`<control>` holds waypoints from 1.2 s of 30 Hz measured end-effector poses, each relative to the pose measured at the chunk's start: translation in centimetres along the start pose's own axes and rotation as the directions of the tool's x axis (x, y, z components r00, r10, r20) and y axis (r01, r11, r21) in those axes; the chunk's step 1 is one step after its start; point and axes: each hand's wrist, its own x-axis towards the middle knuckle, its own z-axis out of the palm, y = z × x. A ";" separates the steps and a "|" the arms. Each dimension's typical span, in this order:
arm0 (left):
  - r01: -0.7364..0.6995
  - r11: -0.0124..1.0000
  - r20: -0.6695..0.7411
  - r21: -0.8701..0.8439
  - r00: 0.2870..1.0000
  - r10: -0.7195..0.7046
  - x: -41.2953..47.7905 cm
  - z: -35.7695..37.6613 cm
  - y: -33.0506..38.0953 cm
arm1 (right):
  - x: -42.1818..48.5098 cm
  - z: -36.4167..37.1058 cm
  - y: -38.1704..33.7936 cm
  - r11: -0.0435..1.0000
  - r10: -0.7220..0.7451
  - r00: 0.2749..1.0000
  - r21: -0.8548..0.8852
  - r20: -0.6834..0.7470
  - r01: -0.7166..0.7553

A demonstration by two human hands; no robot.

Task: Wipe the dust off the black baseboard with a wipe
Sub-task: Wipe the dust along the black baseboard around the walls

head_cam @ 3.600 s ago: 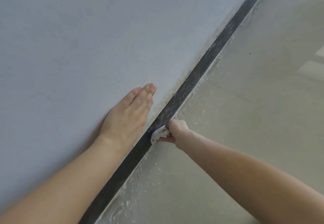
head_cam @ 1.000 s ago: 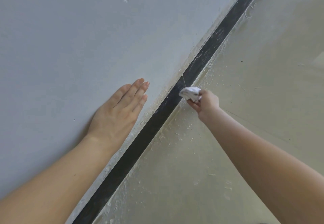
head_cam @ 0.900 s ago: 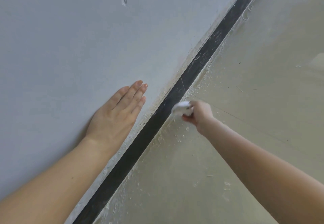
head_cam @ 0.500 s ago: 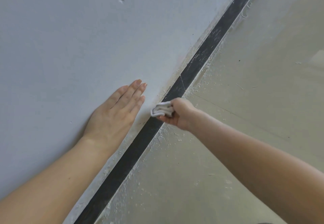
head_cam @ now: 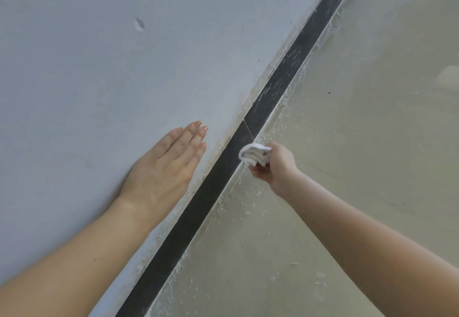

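Observation:
The black baseboard runs diagonally from bottom left to top right where the grey wall meets the floor. Its far stretch looks grey with dust; the near stretch looks darker. My right hand grips a folded white wipe and holds it against the baseboard's lower edge, just below a thin joint line in the strip. My left hand lies flat on the wall with straight fingers, a little above the baseboard.
The pale grey wall fills the upper left and has a small chip. The beige floor on the right is speckled with white crumbs along the baseboard. A bright patch shows at the right edge.
My right hand with the wipe slid down the baseboard toward my left hand, then moved back up and off to the floor side. My left hand stayed on the wall.

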 end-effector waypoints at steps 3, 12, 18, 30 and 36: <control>-0.008 1.000 -0.103 0.023 0.995 0.011 2.7 -0.6 -0.3 | -0.2 1.2 3.4 0.947 0.190 0.970 -0.287 0.152 -0.140; 0.070 0.992 -0.267 -0.103 0.959 -0.096 7.2 -1.1 -0.7 | 3.5 1.6 -5.4 0.978 -0.005 0.997 -0.206 0.074 0.020; 0.090 0.993 -0.194 -0.077 0.976 -0.103 9.0 -1.6 -0.3 | 5.3 -1.1 -7.1 0.977 -0.205 0.966 0.032 -0.158 0.213; -0.121 0.993 0.157 -0.008 0.980 0.121 11.5 -5.3 -1.9 | 5.3 1.4 -1.2 0.923 0.005 1.000 -0.386 0.025 0.005; -0.128 0.985 0.091 -0.116 0.986 0.139 11.7 -4.9 -2.2 | 8.0 -0.5 -8.3 0.923 -0.147 0.985 -0.371 -0.088 0.104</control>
